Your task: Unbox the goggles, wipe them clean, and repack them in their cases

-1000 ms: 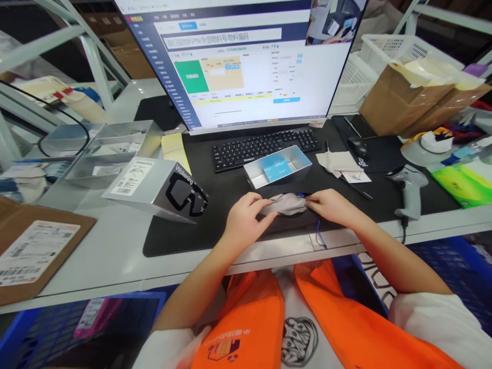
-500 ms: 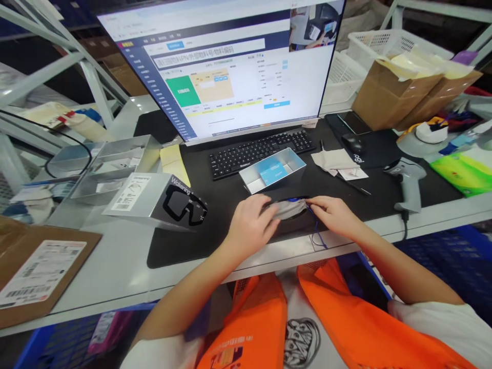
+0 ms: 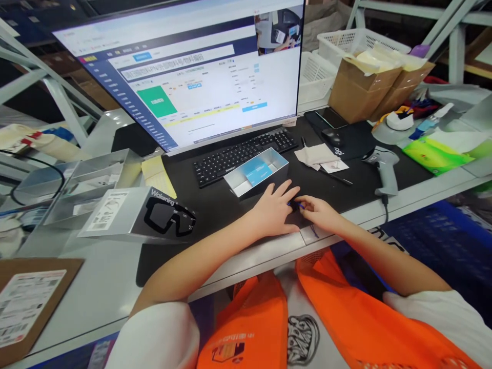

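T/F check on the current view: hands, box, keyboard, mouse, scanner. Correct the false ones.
1. The left hand and right hand are close together. True.
2. The left hand is clenched. False: it is spread open.
3. The scanner is right of the mouse. True.
4. The right hand holds the scanner. False: it is at a mostly hidden blue item.
5. The Wakening box is left of the keyboard. True.
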{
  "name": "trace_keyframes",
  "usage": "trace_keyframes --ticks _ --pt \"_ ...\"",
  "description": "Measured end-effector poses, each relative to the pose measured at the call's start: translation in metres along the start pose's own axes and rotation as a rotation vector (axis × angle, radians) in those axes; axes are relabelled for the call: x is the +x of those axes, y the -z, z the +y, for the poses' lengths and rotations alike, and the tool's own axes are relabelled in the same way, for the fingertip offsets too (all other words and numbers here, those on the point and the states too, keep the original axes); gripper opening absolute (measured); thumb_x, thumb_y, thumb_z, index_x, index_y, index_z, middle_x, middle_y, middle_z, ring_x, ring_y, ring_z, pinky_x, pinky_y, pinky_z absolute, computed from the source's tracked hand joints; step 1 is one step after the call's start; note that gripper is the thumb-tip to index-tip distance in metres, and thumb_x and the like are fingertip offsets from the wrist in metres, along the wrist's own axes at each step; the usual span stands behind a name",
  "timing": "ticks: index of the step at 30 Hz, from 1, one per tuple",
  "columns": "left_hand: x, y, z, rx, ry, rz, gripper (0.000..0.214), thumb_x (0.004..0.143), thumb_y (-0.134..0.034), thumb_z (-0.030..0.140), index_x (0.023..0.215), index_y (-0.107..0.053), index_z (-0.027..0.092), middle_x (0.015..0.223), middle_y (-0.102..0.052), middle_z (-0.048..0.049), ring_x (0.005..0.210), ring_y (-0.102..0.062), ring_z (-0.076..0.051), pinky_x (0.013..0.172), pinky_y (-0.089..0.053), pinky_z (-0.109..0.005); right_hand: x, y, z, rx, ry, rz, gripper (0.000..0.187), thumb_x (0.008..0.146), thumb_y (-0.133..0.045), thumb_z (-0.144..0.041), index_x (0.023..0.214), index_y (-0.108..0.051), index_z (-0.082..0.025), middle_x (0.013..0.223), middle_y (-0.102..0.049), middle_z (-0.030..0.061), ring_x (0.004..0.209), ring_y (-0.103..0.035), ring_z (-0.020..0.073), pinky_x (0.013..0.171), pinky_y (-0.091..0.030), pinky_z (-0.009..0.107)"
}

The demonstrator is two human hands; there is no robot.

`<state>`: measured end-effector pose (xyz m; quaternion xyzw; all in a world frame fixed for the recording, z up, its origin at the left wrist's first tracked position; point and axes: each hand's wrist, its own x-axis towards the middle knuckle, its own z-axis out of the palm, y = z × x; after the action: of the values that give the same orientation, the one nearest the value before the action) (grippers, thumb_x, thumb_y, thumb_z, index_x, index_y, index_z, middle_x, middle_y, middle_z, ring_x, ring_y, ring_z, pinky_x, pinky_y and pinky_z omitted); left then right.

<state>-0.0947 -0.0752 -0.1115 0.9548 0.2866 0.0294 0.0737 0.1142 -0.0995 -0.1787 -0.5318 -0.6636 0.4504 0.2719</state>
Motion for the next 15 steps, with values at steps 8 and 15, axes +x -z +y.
trace_keyframes --ticks 8,15 --pt "-0.019 0.005 -0.006 -0.084 0.122 0.105 0.07 0.074 -0.084 0.052 0.131 -0.063 0.018 0.162 -0.04 -0.0182 0.152 -0.034 -0.041 0.12 -0.033 -0.063 -0.011 0.044 -0.046 -0.151 -0.061 -0.076 0.024 0.089 -0.051 -0.035 0.076 -0.063 -0.019 0.056 -0.057 -0.0027 0.054 -0.051 0.0141 0.055 -0.036 0.026" --pt "-0.057 0.003 -0.005 -0.089 0.214 0.149 0.106 0.076 -0.081 0.052 0.161 -0.028 0.019 0.167 -0.031 -0.0198 0.156 -0.028 -0.04 0.125 -0.02 -0.065 0.002 0.008 -0.112 -0.494 0.451 -0.224 0.022 0.096 -0.055 -0.023 0.077 -0.066 -0.016 0.084 -0.07 0.0064 0.074 -0.059 0.0174 0.065 -0.038 0.028"
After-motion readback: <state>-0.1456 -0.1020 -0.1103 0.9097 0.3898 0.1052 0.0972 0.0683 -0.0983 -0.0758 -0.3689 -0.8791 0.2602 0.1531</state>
